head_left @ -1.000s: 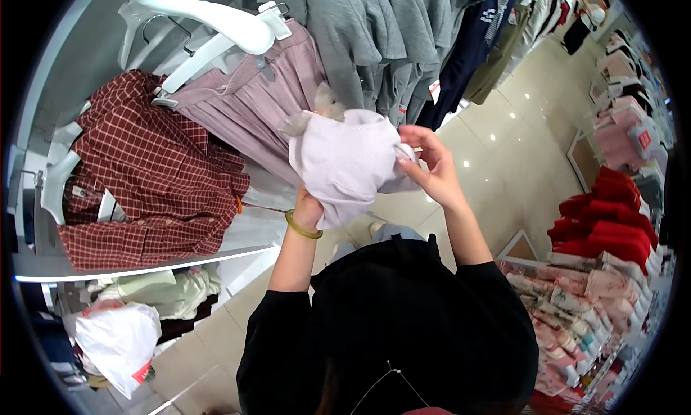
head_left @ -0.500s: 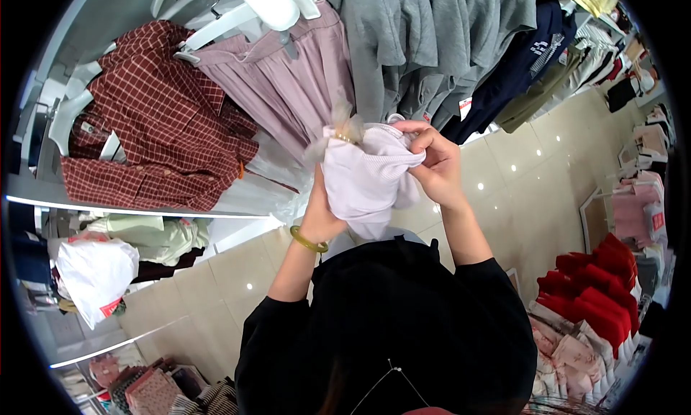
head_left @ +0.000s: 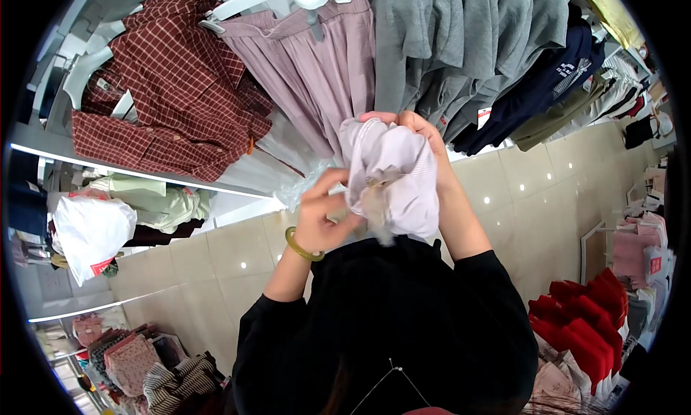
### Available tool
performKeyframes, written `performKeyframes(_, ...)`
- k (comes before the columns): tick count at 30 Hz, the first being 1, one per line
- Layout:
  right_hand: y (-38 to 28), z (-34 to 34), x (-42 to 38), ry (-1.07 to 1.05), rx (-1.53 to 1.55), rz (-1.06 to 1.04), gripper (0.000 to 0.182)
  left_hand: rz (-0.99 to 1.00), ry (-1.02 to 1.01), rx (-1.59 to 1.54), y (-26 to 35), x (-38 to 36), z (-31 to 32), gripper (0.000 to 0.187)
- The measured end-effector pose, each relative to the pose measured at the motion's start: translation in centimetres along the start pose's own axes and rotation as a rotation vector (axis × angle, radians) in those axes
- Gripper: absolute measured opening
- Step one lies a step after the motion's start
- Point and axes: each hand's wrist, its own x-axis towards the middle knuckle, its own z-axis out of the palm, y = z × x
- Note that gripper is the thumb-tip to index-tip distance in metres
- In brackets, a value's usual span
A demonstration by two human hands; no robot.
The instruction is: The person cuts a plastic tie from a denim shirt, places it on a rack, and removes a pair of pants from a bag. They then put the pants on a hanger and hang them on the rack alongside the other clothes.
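Note:
A soft pale pink ribbed garment [head_left: 410, 177], bunched and rounded like a small hat, hangs in front of my chest. On its near side sits a gauzy beige tulle tuft [head_left: 378, 206] with a small gathered band. My right hand [head_left: 414, 127] pinches the garment's upper edge, fingers bent over the cloth. At its left side is my left hand [head_left: 320, 213], blurred slightly, with fingers curved and apart and the fingertips right at the cloth. A green bangle [head_left: 302, 246] circles my left wrist.
Beyond my hands hang pale pink trousers [head_left: 302, 69], a red checked shirt [head_left: 169, 91] and several grey tops [head_left: 468, 33]. A white plastic bag [head_left: 93, 231] lies at left. Red garments [head_left: 583, 318] hang at lower right, above the tiled floor [head_left: 209, 267].
The garment has turned, bringing its tulle tuft from the far left to the near side. My left hand has come off the cloth's underside, its fingers spreading; my right hand has shifted up and left.

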Motion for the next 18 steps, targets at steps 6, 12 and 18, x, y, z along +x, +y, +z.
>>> performKeyframes(6, 0.9, 1.1, 1.0, -0.186, -0.266, -0.041, 0.028, -0.304, 0.226, -0.525, 3.1, 1.3, -0.8, 0.028)
performKeyframes(12, 1.0, 2.1, 1.1, -0.292, -0.567, -0.129, 0.031, -0.585, 0.207, -0.539, 2.9, 0.0, -3.7, 0.017)
performKeyframes(18, -2.1, 1.0, 1.3, -0.36, -0.794, -0.075, 0.023, -0.421, 0.437, -0.488, 4.3, 1.2, -9.4, 0.015)
